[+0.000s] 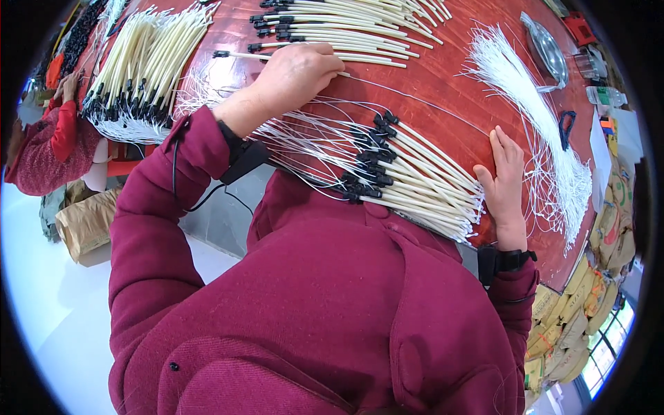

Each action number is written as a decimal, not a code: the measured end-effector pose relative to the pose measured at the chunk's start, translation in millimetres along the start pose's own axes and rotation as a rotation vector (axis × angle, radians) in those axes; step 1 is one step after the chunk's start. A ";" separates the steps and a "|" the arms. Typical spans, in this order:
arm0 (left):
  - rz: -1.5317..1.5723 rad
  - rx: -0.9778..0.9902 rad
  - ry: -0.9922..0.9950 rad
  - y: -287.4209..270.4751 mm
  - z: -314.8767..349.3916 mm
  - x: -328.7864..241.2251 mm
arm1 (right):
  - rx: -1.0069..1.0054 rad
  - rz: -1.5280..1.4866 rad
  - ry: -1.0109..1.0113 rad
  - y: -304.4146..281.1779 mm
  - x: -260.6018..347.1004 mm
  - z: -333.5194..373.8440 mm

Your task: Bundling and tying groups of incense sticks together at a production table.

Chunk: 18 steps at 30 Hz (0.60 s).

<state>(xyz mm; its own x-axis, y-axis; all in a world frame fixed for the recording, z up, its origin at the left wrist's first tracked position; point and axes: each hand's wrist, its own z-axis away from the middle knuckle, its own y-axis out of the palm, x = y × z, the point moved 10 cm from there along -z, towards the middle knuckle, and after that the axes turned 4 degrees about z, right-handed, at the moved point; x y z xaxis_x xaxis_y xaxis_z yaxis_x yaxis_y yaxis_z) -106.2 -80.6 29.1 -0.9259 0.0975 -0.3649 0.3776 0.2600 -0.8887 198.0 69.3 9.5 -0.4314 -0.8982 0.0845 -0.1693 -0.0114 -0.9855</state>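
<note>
My left hand (297, 76) is closed over a thin cream tube (250, 56) whose black end sticks out on the left. From beyond its fingers a white string (422, 98) crosses the table almost straight to the right. It reaches the fingertips of my right hand (506, 176), which lies with stretched fingers and the thumb apart. Whether two of these fingers nip the string is unclear. Between my arms, close to my body, lies a bundle of cream tubes (429, 180) with black ends and white strings trailing left.
More black-ended tubes (346, 31) lie in rows at the far side. A thick bundle (149, 55) is at the left, near another person's red sleeve (63, 131). A white string hank (536, 104) and a metal dish (548, 52) lie right on the red table (449, 76).
</note>
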 end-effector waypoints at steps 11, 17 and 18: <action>-0.040 0.366 0.270 97.3 -100.6 -141.7 | 0.070 0.048 -0.016 3.3 4.9 -6.6; 0.045 0.446 0.321 103.7 -102.0 -185.2 | -0.017 -0.017 -0.072 -3.9 7.9 -4.6; 0.021 0.370 0.293 94.0 -96.9 -174.7 | -0.049 -0.033 -0.073 -6.4 6.6 -4.4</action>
<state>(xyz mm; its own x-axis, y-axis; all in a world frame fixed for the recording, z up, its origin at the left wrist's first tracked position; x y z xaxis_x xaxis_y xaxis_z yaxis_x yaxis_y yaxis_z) 90.2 19.8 36.2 -0.8612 0.3798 -0.3377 0.3249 -0.0995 -0.9405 192.3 65.4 17.0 -0.3598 -0.9272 0.1039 -0.2262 -0.0214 -0.9738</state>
